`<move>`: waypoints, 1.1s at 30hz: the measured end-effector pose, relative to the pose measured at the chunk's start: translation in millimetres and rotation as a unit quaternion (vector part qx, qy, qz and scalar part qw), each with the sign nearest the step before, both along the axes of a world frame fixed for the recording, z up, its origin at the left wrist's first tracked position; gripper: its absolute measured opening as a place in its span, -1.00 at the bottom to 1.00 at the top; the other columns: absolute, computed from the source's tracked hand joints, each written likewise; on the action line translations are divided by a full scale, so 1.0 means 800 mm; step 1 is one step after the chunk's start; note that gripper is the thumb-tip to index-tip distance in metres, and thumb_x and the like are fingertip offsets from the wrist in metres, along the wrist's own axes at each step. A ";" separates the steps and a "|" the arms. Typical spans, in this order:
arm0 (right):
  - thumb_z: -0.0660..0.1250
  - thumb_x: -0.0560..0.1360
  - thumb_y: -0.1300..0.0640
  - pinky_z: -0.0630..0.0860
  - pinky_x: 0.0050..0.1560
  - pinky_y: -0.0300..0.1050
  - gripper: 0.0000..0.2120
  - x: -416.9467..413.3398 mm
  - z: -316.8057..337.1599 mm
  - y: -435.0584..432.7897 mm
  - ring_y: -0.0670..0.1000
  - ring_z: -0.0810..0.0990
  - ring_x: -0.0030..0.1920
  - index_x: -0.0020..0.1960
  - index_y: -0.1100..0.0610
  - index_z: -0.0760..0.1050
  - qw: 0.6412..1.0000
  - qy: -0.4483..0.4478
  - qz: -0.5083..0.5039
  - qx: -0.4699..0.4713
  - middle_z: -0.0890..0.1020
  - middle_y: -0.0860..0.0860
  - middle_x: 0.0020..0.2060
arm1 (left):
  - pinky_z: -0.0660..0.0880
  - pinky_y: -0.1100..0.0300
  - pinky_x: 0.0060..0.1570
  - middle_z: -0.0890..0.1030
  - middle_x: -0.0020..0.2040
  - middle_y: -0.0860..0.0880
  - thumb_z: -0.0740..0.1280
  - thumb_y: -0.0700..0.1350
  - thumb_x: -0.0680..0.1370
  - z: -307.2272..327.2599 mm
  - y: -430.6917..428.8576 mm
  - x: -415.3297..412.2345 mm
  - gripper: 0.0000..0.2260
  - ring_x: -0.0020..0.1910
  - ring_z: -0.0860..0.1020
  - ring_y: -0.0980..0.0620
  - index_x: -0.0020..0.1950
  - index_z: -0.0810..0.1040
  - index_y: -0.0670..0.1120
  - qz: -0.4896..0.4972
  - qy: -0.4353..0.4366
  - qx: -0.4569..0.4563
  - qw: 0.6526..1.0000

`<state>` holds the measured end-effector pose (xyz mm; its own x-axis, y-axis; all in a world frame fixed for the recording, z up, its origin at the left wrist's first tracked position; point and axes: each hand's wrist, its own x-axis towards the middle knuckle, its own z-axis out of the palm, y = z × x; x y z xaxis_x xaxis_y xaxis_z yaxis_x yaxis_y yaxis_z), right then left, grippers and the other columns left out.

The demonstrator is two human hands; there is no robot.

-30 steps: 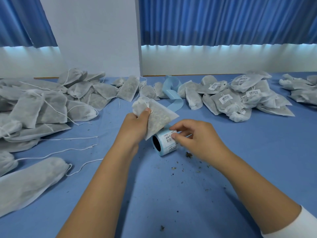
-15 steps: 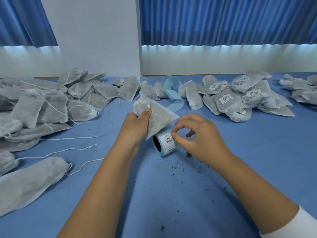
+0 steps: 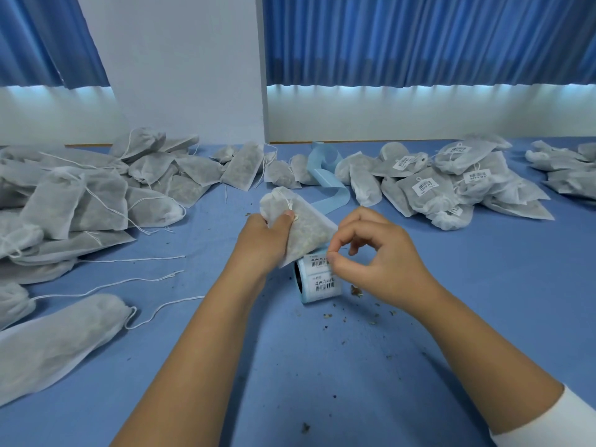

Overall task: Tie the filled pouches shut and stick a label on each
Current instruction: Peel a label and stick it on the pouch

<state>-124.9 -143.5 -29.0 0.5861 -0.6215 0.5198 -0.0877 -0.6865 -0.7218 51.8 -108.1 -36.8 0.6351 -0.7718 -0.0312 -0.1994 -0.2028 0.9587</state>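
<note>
Blue cloth covers the surface [image 3: 354,375], with pleated blue curtains [image 3: 419,40] behind it. On the right hand [image 3: 380,262] the thumb and forefinger, the fingers [image 3: 334,261] doing the work, pinch together at the corner of the top label [image 3: 316,262] on the label roll [image 3: 319,280]. A second ago they lay flatter against the roll. Now they have drawn up and closed, so the peel seems just begun, though I cannot tell whether the label is free.

The left hand [image 3: 263,245] has kept its grip on the pouch [image 3: 304,225], fingers curled round it, holding it just above the roll. Its drawstring looks knotted, so only sticking remains.

The pouch is a thin, matte, fibrous sack, lumpy with dry filling. The labels are glossy white with barcodes, and pale blue backing strip [image 3: 329,188] curls away behind. Labelled pouches [image 3: 425,187] are heaped on the right and unlabelled ones [image 3: 96,195] on the left, and crumbs [image 3: 354,290] are scattered between.
</note>
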 end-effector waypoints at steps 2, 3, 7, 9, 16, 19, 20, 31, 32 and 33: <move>0.44 0.36 0.34 0.49 -0.13 -0.22 -0.87 -0.001 0.003 -0.001 -0.09 0.53 -0.18 -0.27 0.14 0.60 0.998 -0.035 0.015 0.044 0.56 -0.07 -0.23 | 0.40 0.15 -0.21 0.60 0.03 -0.08 0.26 0.11 0.62 0.000 0.000 -0.003 -0.63 -0.08 0.56 -0.02 0.18 0.51 -0.18 -0.018 0.000 0.006 1.000; 0.41 0.36 0.31 0.49 -0.14 -0.23 -0.87 -0.002 0.006 -0.001 -0.09 0.54 -0.19 -0.28 0.11 0.59 0.996 -0.057 0.020 0.067 0.57 -0.09 -0.24 | 0.41 0.15 -0.20 0.61 0.06 -0.10 0.26 0.11 0.62 0.000 0.000 -0.004 -0.63 -0.05 0.57 -0.03 0.18 0.52 -0.18 -0.025 -0.001 0.009 1.000; 0.39 0.35 0.17 0.45 -0.19 -0.31 -0.87 -0.004 0.013 -0.008 -0.14 0.50 -0.29 -0.32 -0.03 0.61 0.965 -0.167 -0.001 0.202 0.60 -0.16 -0.30 | 0.35 0.18 -0.27 0.57 0.04 -0.02 0.26 0.14 0.61 0.004 0.004 -0.007 -0.62 -0.09 0.53 0.03 0.22 0.51 -0.14 -0.041 -0.002 0.008 0.999; 0.42 0.36 0.11 0.46 -0.20 -0.26 -0.91 -0.004 0.013 -0.011 -0.14 0.50 -0.27 -0.27 -0.05 0.65 0.944 -0.208 -0.025 0.255 0.63 -0.15 -0.27 | 0.37 0.21 -0.24 0.56 0.09 0.02 0.28 0.15 0.61 0.006 0.007 -0.009 -0.64 0.00 0.55 0.03 0.24 0.49 -0.08 -0.044 0.002 -0.009 0.999; 0.37 0.52 0.24 0.54 -0.17 -0.22 -0.84 -0.003 0.019 -0.011 -0.14 0.59 -0.16 -0.17 0.03 0.63 0.915 -0.255 -0.022 0.313 0.68 -0.06 -0.18 | 0.55 0.12 0.02 0.62 0.13 0.05 0.32 0.12 0.59 0.016 0.016 -0.015 -0.85 0.08 0.62 0.06 0.11 0.45 0.14 -0.074 -0.006 -0.091 0.993; 0.27 0.57 0.29 0.60 -0.03 -0.12 -0.87 -0.001 0.022 -0.007 -0.01 0.62 -0.01 -0.10 0.14 0.55 0.903 -0.266 0.053 0.332 0.66 0.08 -0.06 | 0.53 0.15 -0.04 0.65 0.07 0.05 0.35 0.09 0.58 0.019 0.018 -0.020 -0.76 0.04 0.63 0.07 0.21 0.47 0.08 -0.082 -0.040 -0.117 0.989; 0.24 0.59 0.30 0.60 0.02 -0.08 -0.87 0.001 0.023 -0.005 0.06 0.62 0.07 -0.09 0.16 0.52 0.900 -0.267 0.072 0.337 0.64 0.16 0.01 | 0.55 0.14 -0.01 0.65 0.06 0.05 0.36 0.08 0.58 0.020 0.019 -0.021 -0.75 0.04 0.63 0.07 0.22 0.47 0.08 -0.090 -0.039 -0.123 0.987; 0.27 0.58 0.25 0.57 0.03 -0.15 -0.87 -0.002 0.024 -0.010 -0.03 0.62 0.03 -0.07 0.12 0.57 0.918 -0.234 0.039 0.316 0.68 0.05 -0.02 | 0.60 0.06 0.04 0.71 0.00 0.03 0.47 0.02 0.42 0.023 0.025 -0.021 -0.58 -0.01 0.68 0.07 0.27 0.53 0.09 -0.154 -0.020 -0.120 0.981; 0.30 0.57 0.22 0.53 0.04 -0.17 -0.88 -0.002 0.024 -0.012 -0.09 0.63 0.02 -0.05 0.09 0.60 0.931 -0.213 0.020 0.296 0.69 -0.01 -0.01 | 0.61 0.03 0.06 0.72 -0.02 0.04 0.47 0.02 0.42 0.024 0.025 -0.021 -0.58 -0.03 0.69 0.07 0.27 0.54 0.09 -0.159 -0.020 -0.122 0.980; 0.33 0.55 0.19 0.50 0.09 -0.17 -0.89 -0.003 0.023 -0.013 -0.13 0.62 0.05 -0.04 0.06 0.63 0.940 -0.194 0.003 0.281 0.69 -0.05 0.03 | 0.61 0.02 0.07 0.73 -0.03 0.05 0.47 0.03 0.42 0.024 0.026 -0.021 -0.58 -0.04 0.69 0.07 0.26 0.55 0.09 -0.165 -0.020 -0.123 0.978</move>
<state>-127.5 -154.0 -10.6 0.4246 -0.8588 0.2867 0.2598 -0.1878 -0.9472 35.0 -87.5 -17.5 0.3479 -0.9158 0.2009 -0.2534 0.1144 0.9606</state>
